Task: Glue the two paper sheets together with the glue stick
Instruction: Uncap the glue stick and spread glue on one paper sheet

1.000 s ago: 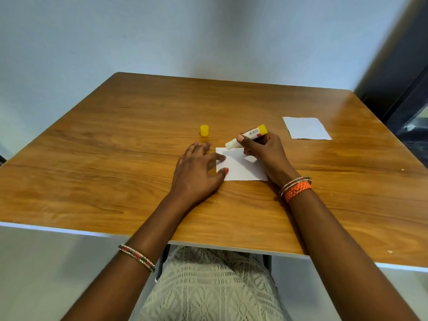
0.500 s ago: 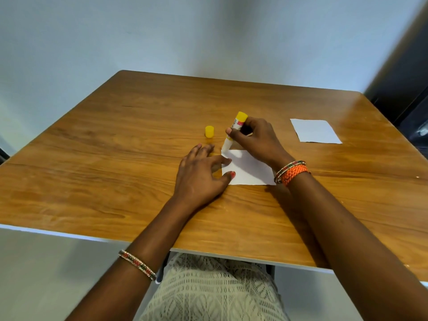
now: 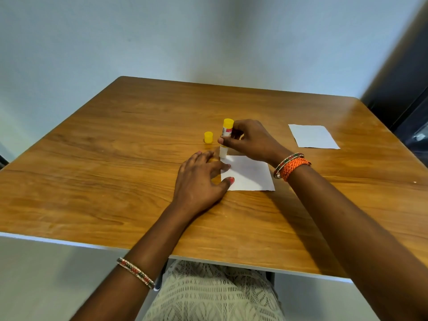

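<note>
Left hand [image 3: 199,179] lies flat, fingers straight, pressing the near white square paper sheet [image 3: 249,173] by its left edge onto my wooden table [image 3: 115,181]. Right hand [image 3: 251,141] grips the white glue stick with yellow base [image 3: 225,137] upright, tip at the sheet's far left corner. Its small yellow cap [image 3: 208,137] stands just beside. Second white sheet [image 3: 312,136] lies well apart, far right. Beyond, a pale plain wall [image 3: 185,38].
</note>
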